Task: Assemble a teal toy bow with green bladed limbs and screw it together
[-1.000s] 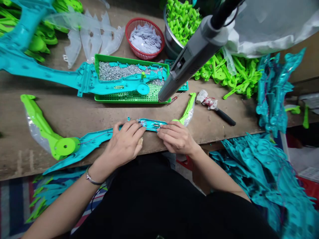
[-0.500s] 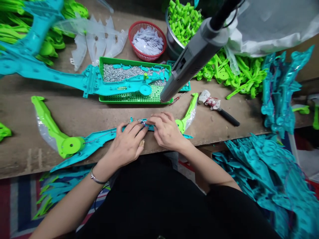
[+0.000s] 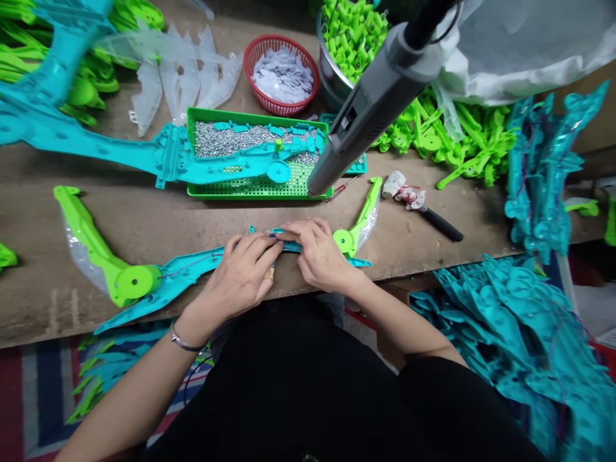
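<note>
- Turquoise plastic shell [image 3: 190, 269], on surface [image 3: 202, 224].
- Left hand [image 3: 244, 273]: fingers bent over shell; whether clamped, cannot tell.
- Right hand [image 3: 320, 253]: fingers at shell's middle; grip hidden, cannot tell.

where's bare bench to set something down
Bare bench lies between the green tray and blue part, and between the mallet and farther blue stack. Crowded: at the left hand and right hand, and behind the tray by basket and bowl.

In mid-frame, the left hand [image 3: 246, 269] and right hand [image 3: 321, 255] touch a turquoise shell [image 3: 190, 271]; a red basket [image 3: 283, 108] stands upper centre; a mallet [image 3: 415, 200] lies centre right.
</note>
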{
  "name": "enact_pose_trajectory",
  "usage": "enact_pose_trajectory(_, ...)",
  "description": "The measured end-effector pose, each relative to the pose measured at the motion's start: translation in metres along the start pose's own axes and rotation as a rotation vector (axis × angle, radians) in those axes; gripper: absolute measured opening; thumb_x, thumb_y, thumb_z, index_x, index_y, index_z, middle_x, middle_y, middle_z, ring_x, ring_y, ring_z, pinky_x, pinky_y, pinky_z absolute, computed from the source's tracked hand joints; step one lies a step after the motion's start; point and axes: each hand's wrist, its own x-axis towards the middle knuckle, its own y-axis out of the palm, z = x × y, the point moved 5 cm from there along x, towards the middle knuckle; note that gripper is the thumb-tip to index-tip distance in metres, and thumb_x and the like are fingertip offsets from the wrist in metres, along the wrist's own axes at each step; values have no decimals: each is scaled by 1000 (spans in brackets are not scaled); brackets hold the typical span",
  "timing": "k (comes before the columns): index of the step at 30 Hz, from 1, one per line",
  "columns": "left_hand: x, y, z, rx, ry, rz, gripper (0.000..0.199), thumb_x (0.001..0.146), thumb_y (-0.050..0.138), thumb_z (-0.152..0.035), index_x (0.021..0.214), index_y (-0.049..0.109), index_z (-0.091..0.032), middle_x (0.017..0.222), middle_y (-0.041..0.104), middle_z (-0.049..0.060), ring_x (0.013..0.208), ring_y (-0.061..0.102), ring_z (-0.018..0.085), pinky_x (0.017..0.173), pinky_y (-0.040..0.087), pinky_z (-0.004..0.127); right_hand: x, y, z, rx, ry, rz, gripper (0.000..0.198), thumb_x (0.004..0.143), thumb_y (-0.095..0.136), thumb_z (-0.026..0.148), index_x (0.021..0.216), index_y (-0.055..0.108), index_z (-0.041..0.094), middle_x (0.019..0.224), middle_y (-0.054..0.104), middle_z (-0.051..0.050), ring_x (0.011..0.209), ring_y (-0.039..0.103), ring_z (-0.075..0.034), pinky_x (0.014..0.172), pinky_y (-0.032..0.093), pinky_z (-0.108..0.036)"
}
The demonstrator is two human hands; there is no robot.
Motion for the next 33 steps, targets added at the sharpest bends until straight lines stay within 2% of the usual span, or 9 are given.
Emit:
enact_pose_trajectory(4,4,-1,-2,35,-6,4,39,90,46,-15,126,59,-7,122,65,18,118,55,34,94,42,49,6,-1,1,-53,-1,34,54,72,42,5,126,47,14,119,68,-13,111,59,-28,104,38,-48)
enact_pose_trajectory(7,6,-2,-5,79,-15,12,37,90,47,-16,124,61,-8,118,67,17,116,55,34,93,42,49,4,-11,0,-30,-34,-2,54,73,43,4,125,47,14,119,68,-12,112,60,-26,105,39,-47)
enact_pose_trajectory(9,7,-2,-6,101,-15,16,36,90,47,-15,123,61,-8,118,67,16,116,55,34,92,43,49,-4,-23,-5,-14,3,-108,53,74,44,3,126,47,16,118,70,-11,111,62,-25,103,43,-46)
enact_pose_trajectory(12,6,-2,-8,109,-17,18,36,90,48,-15,122,62,-8,119,68,16,116,55,35,92,42,50,-26,-40,-14,-49,113,-336,47,79,47,3,123,48,21,103,74,-6,100,67,-23,96,48,-44)
enact_pose_trajectory(15,6,-2,-7,105,-19,10,36,89,48,-15,122,62,-7,120,67,17,116,55,35,91,42,50,-44,-41,-12,-115,93,-443,44,81,50,1,120,50,22,92,76,-2,89,70,-21,97,49,-45)
enact_pose_trajectory(20,5,-1,-6,95,-20,-1,36,89,48,-15,122,62,-8,120,67,17,116,56,35,91,43,50,-52,-28,-4,-193,34,-446,41,82,50,0,117,54,20,97,76,-4,92,73,-20,98,49,-44)
enact_pose_trajectory(25,5,0,-5,76,-30,2,36,90,47,-15,123,62,-11,122,67,17,117,56,34,93,43,51,-54,-20,-2,-220,-38,-459,47,80,49,-1,122,55,19,94,76,-4,94,74,-20,100,49,-44)
enact_pose_trajectory(33,2,3,-4,9,-51,1,44,88,49,-14,131,60,-15,124,67,17,122,55,36,96,42,54,-60,-11,-5,-220,-71,-388,50,82,47,2,128,56,18,107,77,-9,101,74,-22,100,49,-46)
